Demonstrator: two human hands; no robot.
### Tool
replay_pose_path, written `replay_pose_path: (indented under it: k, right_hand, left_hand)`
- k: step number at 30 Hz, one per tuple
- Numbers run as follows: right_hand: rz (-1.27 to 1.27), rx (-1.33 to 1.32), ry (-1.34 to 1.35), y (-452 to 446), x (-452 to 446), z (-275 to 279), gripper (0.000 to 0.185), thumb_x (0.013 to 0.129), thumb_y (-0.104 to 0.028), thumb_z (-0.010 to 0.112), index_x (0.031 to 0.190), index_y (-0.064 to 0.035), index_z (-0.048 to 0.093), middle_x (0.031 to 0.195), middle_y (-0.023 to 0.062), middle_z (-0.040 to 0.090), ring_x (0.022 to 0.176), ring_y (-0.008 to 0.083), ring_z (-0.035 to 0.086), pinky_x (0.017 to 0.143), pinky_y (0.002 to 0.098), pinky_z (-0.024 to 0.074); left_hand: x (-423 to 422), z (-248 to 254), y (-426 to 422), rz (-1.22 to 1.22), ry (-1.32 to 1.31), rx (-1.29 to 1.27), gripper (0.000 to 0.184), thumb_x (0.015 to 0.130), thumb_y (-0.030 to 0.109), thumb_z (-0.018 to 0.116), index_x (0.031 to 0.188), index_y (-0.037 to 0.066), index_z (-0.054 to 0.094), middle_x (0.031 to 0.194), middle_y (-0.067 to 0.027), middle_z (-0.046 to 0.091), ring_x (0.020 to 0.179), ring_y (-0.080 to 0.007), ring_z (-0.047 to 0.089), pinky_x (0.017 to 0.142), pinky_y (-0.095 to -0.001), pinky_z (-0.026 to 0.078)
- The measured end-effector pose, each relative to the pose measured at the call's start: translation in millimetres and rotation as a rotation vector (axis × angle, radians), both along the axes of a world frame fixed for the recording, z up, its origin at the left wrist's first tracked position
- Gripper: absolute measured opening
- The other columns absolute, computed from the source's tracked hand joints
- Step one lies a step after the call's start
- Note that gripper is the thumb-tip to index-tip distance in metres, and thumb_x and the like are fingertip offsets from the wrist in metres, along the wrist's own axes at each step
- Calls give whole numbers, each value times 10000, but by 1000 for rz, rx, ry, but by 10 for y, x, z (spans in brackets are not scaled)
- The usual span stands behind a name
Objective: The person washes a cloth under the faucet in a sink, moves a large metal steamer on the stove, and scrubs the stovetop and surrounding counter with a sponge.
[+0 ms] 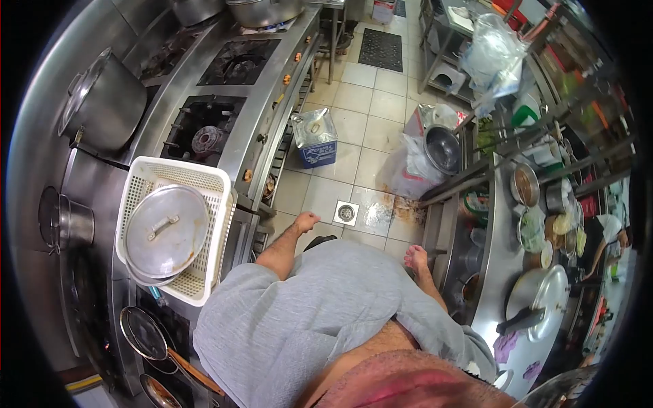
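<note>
My left hand point(307, 222) hangs in front of my body over the tiled floor, its fingers curled into a loose fist with nothing seen in it. Beyond it stands a square tin point(315, 144) with a blue lower part. On my other side, my right hand point(415, 258) hangs by the steel counter point(491, 231), its fingers half curled and apart, holding nothing visible. To the left of my left arm, a white plastic basket point(221, 197) sits on the stove, with a round metal pot lid point(166, 231) lying in it.
Gas burners point(207, 138) and a large pot point(112, 102) line the left. Frying pans point(144, 333) are near my left side. A floor drain point(346, 213) lies ahead; a metal bowl point(442, 149) stands beyond it. Bowls and a lidded pot point(537, 302) fill the right counter. Another person point(602, 231) is far right.
</note>
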State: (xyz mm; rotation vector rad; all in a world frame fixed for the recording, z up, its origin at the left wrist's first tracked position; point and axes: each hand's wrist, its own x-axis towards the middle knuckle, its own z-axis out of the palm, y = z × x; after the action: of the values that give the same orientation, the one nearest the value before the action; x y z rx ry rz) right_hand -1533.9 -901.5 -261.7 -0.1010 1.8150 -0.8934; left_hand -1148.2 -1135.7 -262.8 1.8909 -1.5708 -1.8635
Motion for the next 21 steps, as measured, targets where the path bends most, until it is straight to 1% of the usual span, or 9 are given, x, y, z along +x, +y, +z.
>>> replay_pose_path:
  k: [1, 7, 12, 14, 15, 17, 18, 20, 21]
  right_hand:
    - [8, 32, -21, -104, -25, -4, 395, 869, -222, 546, 1230, -91, 459, 892, 54, 590, 669, 169, 578, 530, 313, 462]
    - [170, 131, -81, -931, -157, 16, 354, 893, -265, 513, 1206, -106, 476, 861, 42, 578, 627, 173, 570, 499, 318, 448]
    - [210, 109, -78, -1923, -666, -129, 283, 896, -254, 500, 1123, -86, 523, 782, 48, 577, 553, 176, 555, 439, 307, 428]
    - [367, -25, -84, -2405, -1012, -324, 217, 895, -232, 495, 1037, -75, 543, 711, 60, 563, 499, 175, 536, 395, 296, 408]
    - [277, 3, -94, -2714, -1102, -268, 129, 893, -200, 484, 915, -82, 533, 617, 42, 507, 425, 163, 477, 347, 304, 366]
    - [399, -66, -136, -3350, -1311, -202, 146, 890, -227, 487, 908, -85, 518, 634, 25, 501, 447, 158, 484, 370, 304, 378]
    - [498, -124, -181, -3616, -1393, -75, 166, 887, -253, 490, 901, -88, 503, 650, 9, 495, 470, 153, 491, 394, 305, 390]
    - [470, -127, -55, -4292, -1333, 274, 144, 874, -231, 505, 863, -87, 508, 630, 2, 471, 472, 124, 457, 385, 295, 375]
    - [571, -223, -81, -4687, -1388, 220, 145, 871, -225, 516, 882, -80, 516, 650, 6, 480, 491, 118, 463, 390, 284, 374]
  left_hand:
    - [0, -14, -124, 10, 2, 7, 319, 797, 323, 639, 946, 43, 614, 714, -70, 595, 583, -154, 555, 473, -318, 438]
    - [224, -314, -587, 136, -63, -114, 332, 782, 332, 633, 901, 22, 653, 864, -128, 662, 823, -231, 620, 753, -345, 480]
    - [482, -528, -533, 99, -257, -96, 372, 791, 366, 593, 924, 25, 663, 909, -176, 650, 874, -316, 613, 805, -406, 473]
    - [642, -899, -413, 87, -217, -219, 356, 791, 363, 582, 865, 27, 673, 875, -179, 649, 884, -335, 605, 810, -429, 464]
    - [620, -869, -347, 113, -219, -213, 356, 791, 363, 582, 865, 27, 673, 875, -179, 649, 884, -335, 605, 810, -429, 464]
    - [486, -753, -383, 345, -352, -126, 312, 796, 338, 578, 810, 40, 669, 722, -150, 637, 692, -302, 618, 633, -415, 487]
    - [332, -646, -374, 370, -349, -115, 312, 796, 338, 578, 810, 40, 669, 722, -150, 637, 692, -302, 618, 633, -415, 487]
    - [91, -468, -472, 721, -205, 86, 262, 799, 299, 582, 816, 47, 649, 592, -98, 572, 486, -229, 544, 450, -364, 434]
    - [-54, -499, -525, 823, -125, 47, 229, 803, 264, 584, 839, 43, 632, 539, -52, 506, 383, -173, 443, 355, -330, 354]
